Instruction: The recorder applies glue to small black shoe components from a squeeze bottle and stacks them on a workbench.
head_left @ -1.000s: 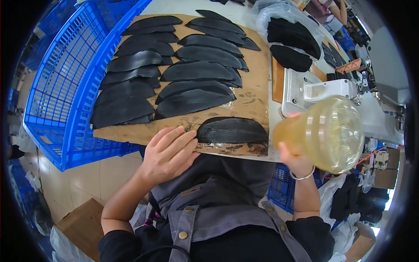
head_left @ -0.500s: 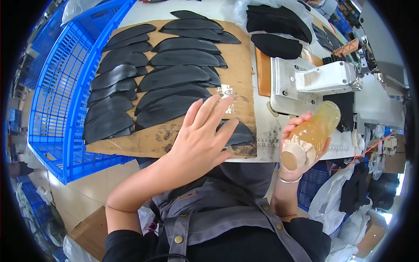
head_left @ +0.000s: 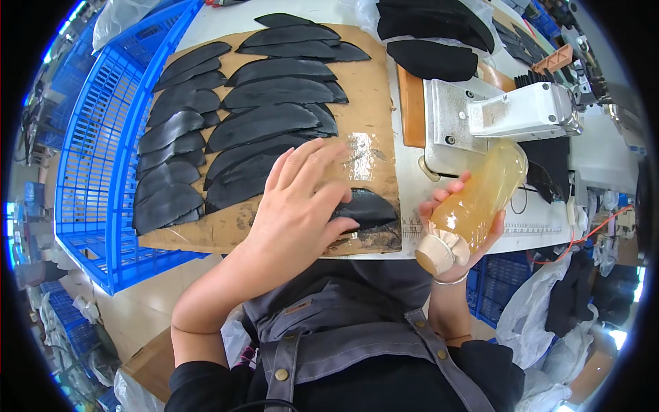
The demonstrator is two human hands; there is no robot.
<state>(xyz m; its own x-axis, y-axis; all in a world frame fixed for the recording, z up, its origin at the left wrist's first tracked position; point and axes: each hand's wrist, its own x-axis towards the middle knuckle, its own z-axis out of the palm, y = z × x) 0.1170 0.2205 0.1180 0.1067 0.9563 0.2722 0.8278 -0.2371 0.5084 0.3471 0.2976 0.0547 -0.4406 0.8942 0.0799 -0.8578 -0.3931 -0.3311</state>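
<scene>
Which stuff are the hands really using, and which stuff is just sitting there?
In use:
left hand pressing a black curved piece
right hand gripping a yellowish plastic bottle
brown cardboard sheet

Just sitting there:
blue plastic crate
white sewing machine
stack of black fabric

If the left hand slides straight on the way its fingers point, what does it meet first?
Probably the shiny glue patch on the cardboard, just past the left hand; beyond it, the sewing machine.

Matt black cloth pieces (head_left: 274, 127) on rough brown cardboard (head_left: 371, 103); translucent glossy plastic bottle (head_left: 473, 206).
</scene>
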